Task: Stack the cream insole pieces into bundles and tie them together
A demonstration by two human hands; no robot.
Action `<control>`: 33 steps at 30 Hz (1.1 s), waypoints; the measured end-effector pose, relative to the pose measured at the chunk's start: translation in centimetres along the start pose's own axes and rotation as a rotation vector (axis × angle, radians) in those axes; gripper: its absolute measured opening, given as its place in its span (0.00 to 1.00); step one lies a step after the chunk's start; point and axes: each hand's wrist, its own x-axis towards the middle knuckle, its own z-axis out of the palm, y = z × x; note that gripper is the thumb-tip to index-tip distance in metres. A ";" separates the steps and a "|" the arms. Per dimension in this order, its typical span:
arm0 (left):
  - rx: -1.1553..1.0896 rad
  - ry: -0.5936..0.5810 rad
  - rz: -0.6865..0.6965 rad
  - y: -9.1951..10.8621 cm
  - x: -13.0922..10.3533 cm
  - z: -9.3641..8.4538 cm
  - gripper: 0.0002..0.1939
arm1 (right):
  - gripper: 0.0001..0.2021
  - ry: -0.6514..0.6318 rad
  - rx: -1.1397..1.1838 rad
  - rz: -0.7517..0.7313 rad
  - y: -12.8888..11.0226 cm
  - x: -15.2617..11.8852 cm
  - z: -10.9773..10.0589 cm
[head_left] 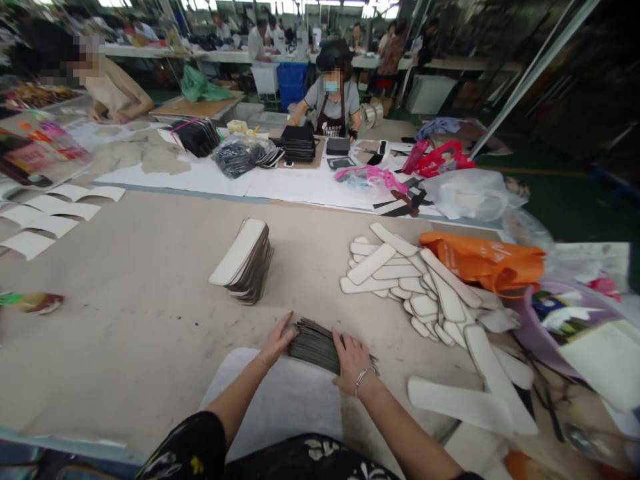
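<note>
Grey insole pieces sit in a fanned stack (314,345) on the worktable (125,320) before you; your left hand (277,347) and right hand (351,363) press its ends, fingers together. No readable writing shows, even on the orange bag (485,261).
</note>
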 end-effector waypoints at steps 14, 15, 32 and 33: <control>0.050 -0.203 0.000 -1.2 1.2 3.9 0.31 | 0.54 -0.017 0.073 0.031 1.0 0.6 0.3; 0.034 -0.175 0.002 -1.3 1.4 3.9 0.31 | 0.54 -0.031 0.069 0.015 1.1 0.7 0.2; 0.224 -0.252 0.002 -0.5 2.3 4.6 0.24 | 0.52 0.241 0.259 0.018 6.2 -4.7 3.2; 0.212 -0.242 -0.007 -0.5 2.3 4.7 0.24 | 0.50 0.277 0.283 -0.022 6.4 -4.6 3.4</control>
